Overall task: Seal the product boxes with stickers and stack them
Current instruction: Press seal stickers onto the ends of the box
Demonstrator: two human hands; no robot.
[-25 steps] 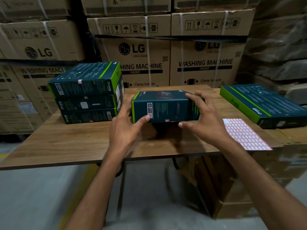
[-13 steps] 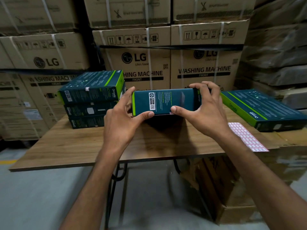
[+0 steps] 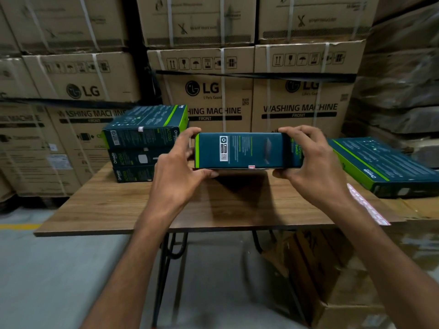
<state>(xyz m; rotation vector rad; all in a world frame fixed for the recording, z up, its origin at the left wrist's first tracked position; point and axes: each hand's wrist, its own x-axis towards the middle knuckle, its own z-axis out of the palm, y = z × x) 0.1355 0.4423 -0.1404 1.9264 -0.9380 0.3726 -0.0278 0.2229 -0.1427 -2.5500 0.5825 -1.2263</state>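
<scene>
A dark teal product box (image 3: 247, 150) with green edges is lifted above the wooden table (image 3: 114, 207), its narrow side facing me. A small red and white sticker (image 3: 251, 167) sits on its lower edge. My left hand (image 3: 177, 172) grips the box's left end, thumb under it and fingers over the top. My right hand (image 3: 306, 162) grips the right end the same way. A stack of three similar boxes (image 3: 142, 143) stands at the table's back left. A sheet of red stickers (image 3: 370, 207) lies at the right, partly hidden by my right forearm.
Another teal box (image 3: 384, 162) lies flat at the table's right. Large strapped cardboard cartons (image 3: 237, 96) form a wall behind the table. More cardboard boxes (image 3: 332, 281) stand on the floor under the right side, beside the table's black metal legs (image 3: 164, 269).
Both hands have raised the box off the table and tipped it so its narrow side faces me. The sticker on its lower edge has come into sight.
</scene>
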